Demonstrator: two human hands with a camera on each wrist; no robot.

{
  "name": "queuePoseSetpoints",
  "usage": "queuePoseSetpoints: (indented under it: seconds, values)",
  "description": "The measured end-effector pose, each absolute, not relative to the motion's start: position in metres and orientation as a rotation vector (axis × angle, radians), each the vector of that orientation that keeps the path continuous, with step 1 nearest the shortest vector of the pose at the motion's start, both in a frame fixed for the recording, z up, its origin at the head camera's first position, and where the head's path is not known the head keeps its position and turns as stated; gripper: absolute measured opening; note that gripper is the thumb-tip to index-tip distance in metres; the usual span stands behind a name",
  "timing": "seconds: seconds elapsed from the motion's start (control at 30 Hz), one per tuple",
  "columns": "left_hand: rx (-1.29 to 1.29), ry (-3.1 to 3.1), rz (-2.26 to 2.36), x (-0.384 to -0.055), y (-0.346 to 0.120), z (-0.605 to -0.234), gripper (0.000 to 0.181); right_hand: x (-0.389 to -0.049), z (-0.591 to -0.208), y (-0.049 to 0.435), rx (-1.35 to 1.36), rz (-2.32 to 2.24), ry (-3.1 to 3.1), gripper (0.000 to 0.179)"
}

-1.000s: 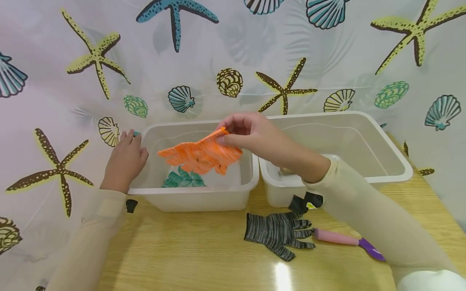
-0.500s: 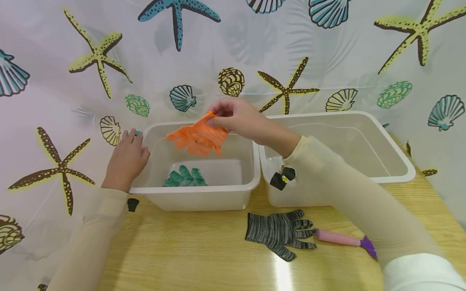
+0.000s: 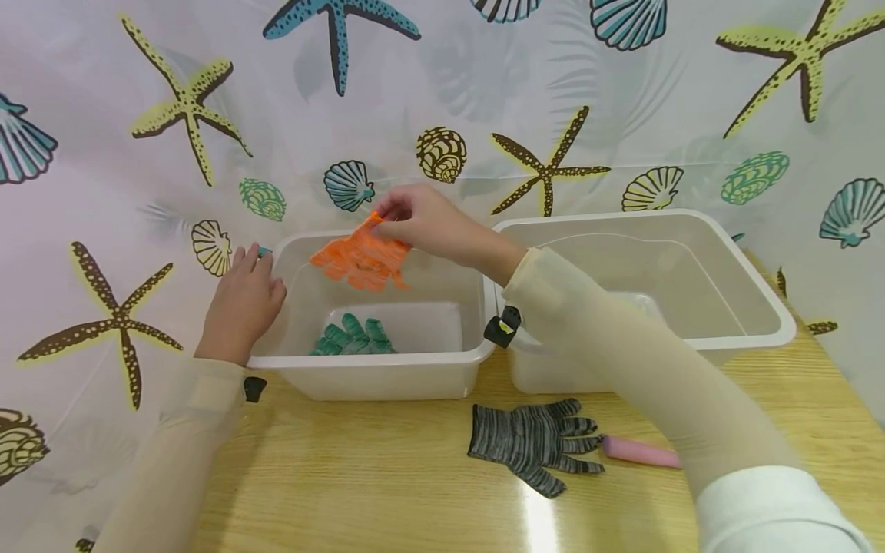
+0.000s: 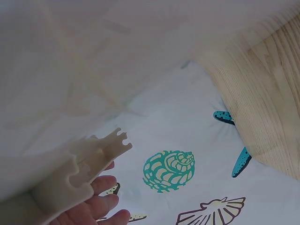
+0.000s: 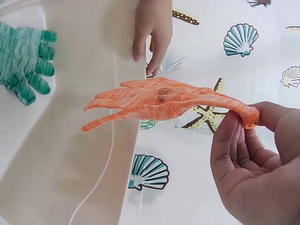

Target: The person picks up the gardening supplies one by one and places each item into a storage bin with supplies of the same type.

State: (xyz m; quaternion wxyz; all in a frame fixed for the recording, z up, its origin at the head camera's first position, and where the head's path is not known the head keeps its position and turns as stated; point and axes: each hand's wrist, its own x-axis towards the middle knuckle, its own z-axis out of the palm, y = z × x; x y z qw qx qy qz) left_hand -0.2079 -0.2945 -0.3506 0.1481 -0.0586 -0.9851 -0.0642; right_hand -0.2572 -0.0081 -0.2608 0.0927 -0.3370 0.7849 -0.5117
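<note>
My right hand [image 3: 432, 223] pinches an orange knit glove [image 3: 362, 257] by its cuff, between thumb and fingers. The glove hangs over the left plastic bin [image 3: 387, 376], its fingers pointing left in the head view. In the right wrist view, the glove [image 5: 159, 101] stretches sideways from the pinching hand [image 5: 258, 164]. My left hand [image 3: 242, 307] holds the bin's left rim, thumb on the inner side and fingers on the outer side. Inside that bin lies a green knit glove [image 3: 354, 336], partly hidden by the front wall.
A second plastic bin [image 3: 733, 342] stands to the right. In front of it, a grey striped glove [image 3: 528, 442] lies flat on the wooden table [image 3: 346, 476], beside a pink handle [image 3: 639, 452] partly under the right sleeve. A curtain [image 3: 387, 115] printed with sea creatures hangs behind.
My right hand has moved left and a little up with the orange glove, farther over the left bin. The right sleeve now covers the purple end of the pink-handled tool. My left hand stays put.
</note>
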Motion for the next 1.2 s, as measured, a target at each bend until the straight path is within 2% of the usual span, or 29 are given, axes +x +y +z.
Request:
queuePoseSetpoints:
  seconds: [0.4,0.9,1.2]
  values:
    - [-0.144,-2.855,-0.179,-0.209,-0.293,-0.352,0.046,-0.273,-0.276,-0.031,-1.004,-1.411,2.385,0.015]
    - [-0.145,-2.844,-0.178,-0.207,-0.293,-0.350,0.045,-0.274,-0.294,-0.043,-0.981,-1.308,2.405,0.013]
    - [-0.153,-2.838,-0.176,-0.207,-0.292,-0.350,0.045,-0.271,-0.298,-0.045,-0.734,-1.480,2.142,0.016]
